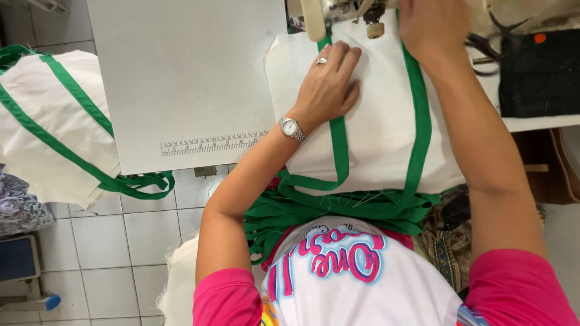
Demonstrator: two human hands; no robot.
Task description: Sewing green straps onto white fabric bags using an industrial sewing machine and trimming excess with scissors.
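My left hand [329, 84], with a ring and a wristwatch, lies flat with fingers spread on a white cloth bag panel [377, 121] trimmed with green straps [340, 145]. It presses the cloth just below the sewing machine head [347, 15]. My right hand [432, 27] is at the top right of the panel, beside the machine's needle area, fingers curled on the green strap's upper end; its grip is partly cut off by the frame edge. More green strap loops [314, 211] bunch at the table's near edge over my lap.
A white sewing table [181, 78] with a printed ruler stretches left. A stack of finished white bags with green straps [54, 127] lies at the far left. Scissors [486, 45] and a dark cloth [538, 72] sit at the right. Tiled floor lies below.
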